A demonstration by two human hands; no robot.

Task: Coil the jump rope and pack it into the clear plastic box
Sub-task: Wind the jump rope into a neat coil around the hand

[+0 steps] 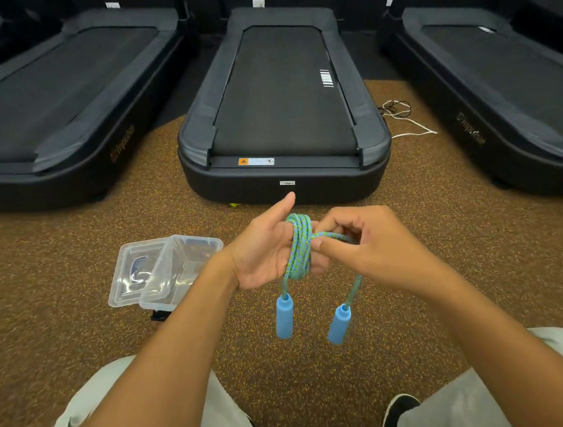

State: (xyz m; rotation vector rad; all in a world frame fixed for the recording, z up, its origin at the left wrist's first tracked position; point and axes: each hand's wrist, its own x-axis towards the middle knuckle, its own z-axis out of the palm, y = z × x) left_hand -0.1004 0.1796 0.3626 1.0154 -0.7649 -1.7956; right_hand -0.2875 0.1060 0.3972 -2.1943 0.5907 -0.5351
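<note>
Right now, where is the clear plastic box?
In the head view, the clear plastic box sits open on the speckled brown floor, left of the hands, leaning on its clear lid, in front of the middle black treadmill.

Even overhead light is filling the room, leaving the brown speckled floor (413,235) and both forearms evenly lit. The far wall is falling into near black. Soft shadows are sitting under the treadmills (280,110). Small white glints are showing on the clear plastic box (179,274). The wide lens is bowing straight lines outward toward the frame's edges. The centre is looking sharp, while the corners are softening slightly.
</note>
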